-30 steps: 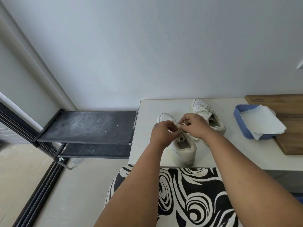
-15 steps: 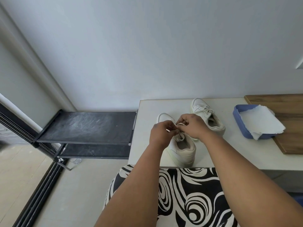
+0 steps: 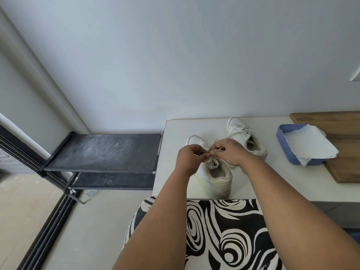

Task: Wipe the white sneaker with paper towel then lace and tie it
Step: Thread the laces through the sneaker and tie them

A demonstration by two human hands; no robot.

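A white sneaker [image 3: 218, 180] stands near the front edge of the white table [image 3: 272, 184], heel toward me. My left hand [image 3: 190, 155] and my right hand [image 3: 228, 151] meet over its tongue. Each pinches a part of the white lace [image 3: 212, 162], which forms loops just below my fingers. The toe cap shows beyond my left hand. A second white sneaker [image 3: 245, 135], laced and tied, stands behind and to the right. A sheet of paper towel [image 3: 309, 145] lies across a blue tray [image 3: 282, 145] at the right.
A wooden board [image 3: 342, 125] lies under the tray at the table's right end. A black two-tier shoe rack [image 3: 105, 152] stands left of the table against the wall. A black-and-white patterned cloth [image 3: 224, 230] covers my lap at the table's front edge.
My hands stay over the near sneaker and have shifted only slightly. Loops of lace now show below my fingers above the shoe's opening.
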